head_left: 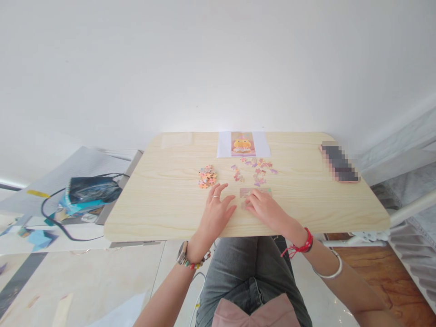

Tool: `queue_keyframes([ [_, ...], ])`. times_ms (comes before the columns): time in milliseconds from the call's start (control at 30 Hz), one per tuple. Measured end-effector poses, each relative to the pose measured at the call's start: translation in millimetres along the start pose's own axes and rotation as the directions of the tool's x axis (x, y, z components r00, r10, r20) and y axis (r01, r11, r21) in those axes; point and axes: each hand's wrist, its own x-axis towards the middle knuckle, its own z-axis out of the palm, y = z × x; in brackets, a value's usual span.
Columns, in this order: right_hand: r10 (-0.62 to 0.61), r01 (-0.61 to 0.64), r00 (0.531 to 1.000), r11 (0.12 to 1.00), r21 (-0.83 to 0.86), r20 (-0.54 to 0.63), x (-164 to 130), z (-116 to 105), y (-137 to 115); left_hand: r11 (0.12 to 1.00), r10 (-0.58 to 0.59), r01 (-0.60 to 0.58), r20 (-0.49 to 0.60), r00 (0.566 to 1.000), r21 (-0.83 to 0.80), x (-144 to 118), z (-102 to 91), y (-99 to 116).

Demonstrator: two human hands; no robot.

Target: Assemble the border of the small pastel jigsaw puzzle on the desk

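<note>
Under the right hand [264,210], seemingly touching, lies the puzzle patch [255,192].

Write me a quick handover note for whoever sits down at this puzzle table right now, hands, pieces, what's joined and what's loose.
Left hand: flat on the table, fingers spread, holding nothing.
Right hand: fingertips on the joined section near the front edge; whether it pinches a piece cannot be told.
Pieces: heaped pile left of centre; scattered loose pieces beyond the hands.
Reference picture lies at the far edge; a phone far right.
Done: one small joined patch. Left: the pile and the scattered pieces, all unjoined.
</note>
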Motion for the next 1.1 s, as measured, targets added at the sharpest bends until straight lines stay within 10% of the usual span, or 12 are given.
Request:
queue_keyframes([
  [500,-0.049,0.063,0.997,0.969,-0.238,0.066,16.0,-0.4,2.3,0.998,-0.038,0.032,0.11,0.993,0.059,3.7,-1.1,15.4],
  [1100,-0.096,0.088,0.994,0.986,-0.139,-0.053,10.2,9.0,5.1,0.993,-0.089,0.069,0.21,0.974,0.097,2.3,2.5,23.3],
])
